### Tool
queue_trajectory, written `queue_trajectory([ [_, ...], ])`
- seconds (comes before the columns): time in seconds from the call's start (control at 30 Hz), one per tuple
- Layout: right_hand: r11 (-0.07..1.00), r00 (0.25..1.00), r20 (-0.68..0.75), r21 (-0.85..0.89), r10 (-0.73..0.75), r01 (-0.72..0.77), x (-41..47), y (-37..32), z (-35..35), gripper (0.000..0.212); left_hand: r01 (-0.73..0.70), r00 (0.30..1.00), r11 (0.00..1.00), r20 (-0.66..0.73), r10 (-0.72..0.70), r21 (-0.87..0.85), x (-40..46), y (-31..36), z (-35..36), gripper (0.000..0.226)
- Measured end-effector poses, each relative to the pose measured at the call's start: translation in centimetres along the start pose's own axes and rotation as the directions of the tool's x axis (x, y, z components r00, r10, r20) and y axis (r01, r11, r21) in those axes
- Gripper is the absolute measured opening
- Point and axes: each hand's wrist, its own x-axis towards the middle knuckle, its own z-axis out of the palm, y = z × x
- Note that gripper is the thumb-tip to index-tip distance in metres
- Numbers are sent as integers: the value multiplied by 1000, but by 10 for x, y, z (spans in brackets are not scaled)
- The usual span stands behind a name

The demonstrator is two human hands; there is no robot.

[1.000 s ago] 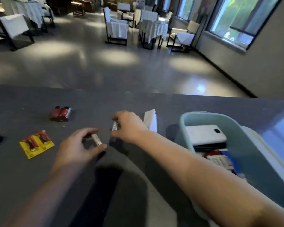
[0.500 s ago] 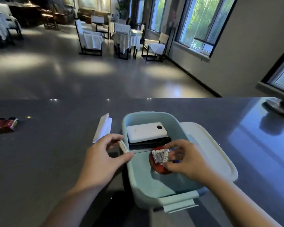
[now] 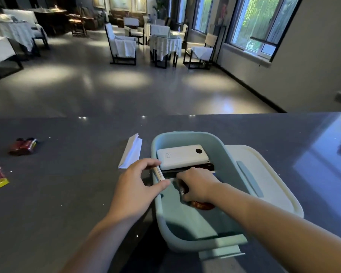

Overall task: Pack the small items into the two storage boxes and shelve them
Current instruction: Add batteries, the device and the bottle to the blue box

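Since half a second ago the right hand [image 3: 198, 184] has gone deeper into the pale blue box [image 3: 220, 242] and now presses the batteries down on the red item (only a small part of them shows). The left hand [image 3: 138, 186] has brought its white battery [image 3: 158, 173] over the box's left rim, against the white power bank [image 3: 182, 156].

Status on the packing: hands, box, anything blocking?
Left hand pinching a battery at the box rim. Right hand inside the box, shut on batteries. Nothing blocking.
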Motion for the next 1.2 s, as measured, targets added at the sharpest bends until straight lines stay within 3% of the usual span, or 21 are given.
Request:
queue_trajectory([
  [0.3,998,1000,5,-59,-22,22,6,1,9,16,-40,996,999,74,40,5,8,-3,3,46],
  [0.37,1000,998,-58,14,1,0,-4,3,-1,17,-55,995,998,78,54,16,8,-3,5,48],
  [0.43,974,979,-186,224,85,-42,-16,5,-14,12,-73,994,997,86,69,39,9,-2,8,50],
  [0.5,833,932,-288,553,222,-28,-27,4,-25,6,-95,990,994,115,88,60,11,0,13,54],
  [0.57,651,918,-256,759,303,-3,-35,-3,-31,4,-129,982,989,145,118,73,13,1,20,59],
  [0.77,508,934,-122,858,336,-71,-44,-17,-15,24,-250,962,957,153,227,147,10,4,35,68],
  [0.93,388,927,-36,914,373,-120,-41,-15,-9,22,-274,955,953,154,253,130,8,0,35,65],
  [1.07,454,914,0,868,406,-202,-34,-11,-5,22,-217,976,976,18,216,18,3,-14,20,45],
  [1.2,630,915,-26,733,402,-256,-20,-9,1,19,-22,994,989,-109,6,-149,-4,-34,9,20],
])
